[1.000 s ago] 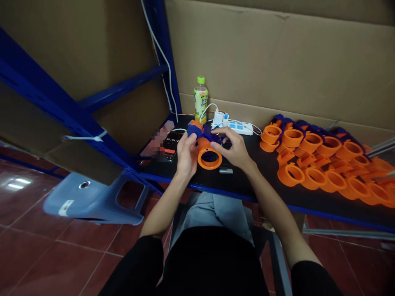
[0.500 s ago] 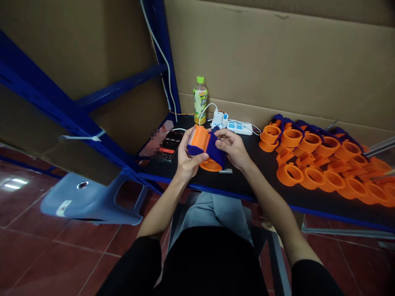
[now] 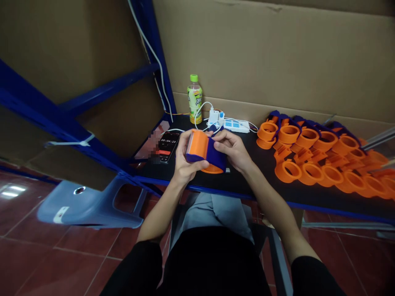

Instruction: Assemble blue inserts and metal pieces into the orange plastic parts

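An orange and dark-blue plastic tape dispenser (image 3: 199, 144) with a toothed strip along its left edge is held up over the front of the black table. My left hand (image 3: 184, 164) grips its left end, the thumb lying across the lower side. On the right, my right hand (image 3: 233, 149) pinches the blue side with thumb and fingers. Part of an orange ring (image 3: 213, 169) shows underneath. A small grey metal piece (image 3: 227, 170) lies on the table just beyond the dispenser, partly hidden by it.
Several orange ring-shaped parts (image 3: 288, 171), some with blue pieces, stand in rows at right. Behind my hands are a drink bottle (image 3: 194, 100) and a power strip (image 3: 236, 125) with cables. A phone (image 3: 168, 147) lies left; a blue stool (image 3: 92, 205) stands below.
The dispenser has turned slightly in my hands, its orange face now more toward me. The grey metal piece is more covered. The view has shifted a little.
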Demonstrator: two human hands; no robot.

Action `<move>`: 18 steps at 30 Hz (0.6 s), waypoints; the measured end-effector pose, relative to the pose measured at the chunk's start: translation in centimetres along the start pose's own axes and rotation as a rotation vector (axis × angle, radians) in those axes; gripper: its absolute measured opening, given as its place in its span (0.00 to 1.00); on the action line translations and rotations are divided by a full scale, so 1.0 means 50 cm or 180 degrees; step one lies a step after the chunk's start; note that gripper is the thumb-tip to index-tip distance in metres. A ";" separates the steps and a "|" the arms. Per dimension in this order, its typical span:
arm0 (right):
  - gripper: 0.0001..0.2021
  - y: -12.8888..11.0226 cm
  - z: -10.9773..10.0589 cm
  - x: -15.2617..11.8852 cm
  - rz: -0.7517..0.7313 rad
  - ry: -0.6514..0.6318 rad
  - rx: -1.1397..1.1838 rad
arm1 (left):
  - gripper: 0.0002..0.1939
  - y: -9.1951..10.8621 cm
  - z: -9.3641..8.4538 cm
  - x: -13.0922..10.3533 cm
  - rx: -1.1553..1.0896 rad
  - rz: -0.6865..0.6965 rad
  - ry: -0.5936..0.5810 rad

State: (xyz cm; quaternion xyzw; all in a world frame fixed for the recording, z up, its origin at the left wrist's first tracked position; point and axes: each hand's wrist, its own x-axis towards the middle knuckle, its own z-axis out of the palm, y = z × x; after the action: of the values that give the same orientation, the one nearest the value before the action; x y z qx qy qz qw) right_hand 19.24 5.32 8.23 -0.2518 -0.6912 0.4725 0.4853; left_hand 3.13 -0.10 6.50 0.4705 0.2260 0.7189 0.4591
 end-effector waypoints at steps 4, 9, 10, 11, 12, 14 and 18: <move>0.22 -0.031 0.002 -0.029 -0.0664 0.0313 -0.1287 | 0.35 -0.006 0.011 0.005 0.0041 -0.0030 0.0699; 0.44 -0.054 0.011 -0.108 -0.1266 -0.0122 -0.3236 | 0.22 -0.009 0.028 0.013 -0.0276 -0.0258 0.0977; 0.47 -0.054 0.008 -0.120 -0.1290 -0.0116 -0.3435 | 0.20 -0.011 0.029 0.012 -0.0318 -0.0332 0.0866; 0.48 -0.054 -0.001 -0.130 -0.1295 -0.0099 -0.3536 | 0.19 -0.015 0.029 0.012 -0.0352 -0.0417 0.0726; 0.49 -0.058 -0.015 -0.138 -0.1289 -0.0077 -0.3569 | 0.19 -0.019 0.027 0.011 -0.0372 -0.0484 0.0595; 0.52 -0.080 -0.067 -0.148 -0.1236 0.0010 -0.3613 | 0.22 -0.029 0.018 0.011 -0.0409 -0.0597 0.0309; 0.50 -0.189 -0.272 -0.164 -0.0894 0.0810 -0.4363 | 0.26 -0.035 -0.007 0.021 -0.0152 -0.0600 0.0102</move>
State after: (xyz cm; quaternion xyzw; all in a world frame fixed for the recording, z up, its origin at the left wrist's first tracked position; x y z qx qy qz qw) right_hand 35.96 0.24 14.28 -0.4622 -0.7967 -0.1687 0.3510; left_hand 3.44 1.68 5.50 0.4245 0.2594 0.6851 0.5321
